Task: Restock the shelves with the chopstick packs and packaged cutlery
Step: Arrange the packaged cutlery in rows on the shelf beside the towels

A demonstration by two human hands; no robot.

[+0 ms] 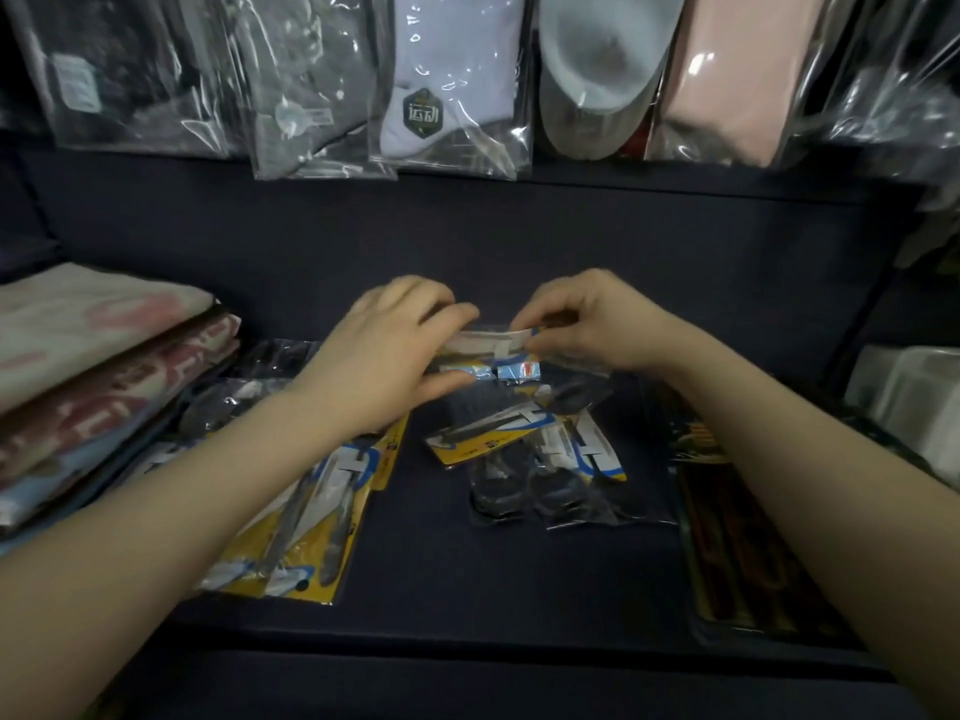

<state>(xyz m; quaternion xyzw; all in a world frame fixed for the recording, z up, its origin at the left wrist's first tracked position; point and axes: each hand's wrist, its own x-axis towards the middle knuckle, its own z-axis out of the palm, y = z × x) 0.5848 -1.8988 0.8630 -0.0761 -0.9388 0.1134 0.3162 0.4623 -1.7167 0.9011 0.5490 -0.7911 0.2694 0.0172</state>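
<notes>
Both hands meet over the middle of a dark shelf [493,574]. My left hand [384,356] grips the left end of a clear cutlery pack [493,350] with a white strip and blue-yellow card. My right hand [587,324] pinches the pack's right top edge. Below them lie more cutlery packs [524,459] with dark spoon heads, overlapping one another. To the left, partly under my forearm, lies a yellow-carded cutlery pack [311,537]. A dark chopstick pack [737,553] lies along the shelf's right side.
Folded towels [88,366] are stacked at the left. Bagged socks [447,85] and other wrapped goods hang above the shelf. A whitish container [914,402] stands at the far right. The shelf's front edge [467,646] runs below the packs.
</notes>
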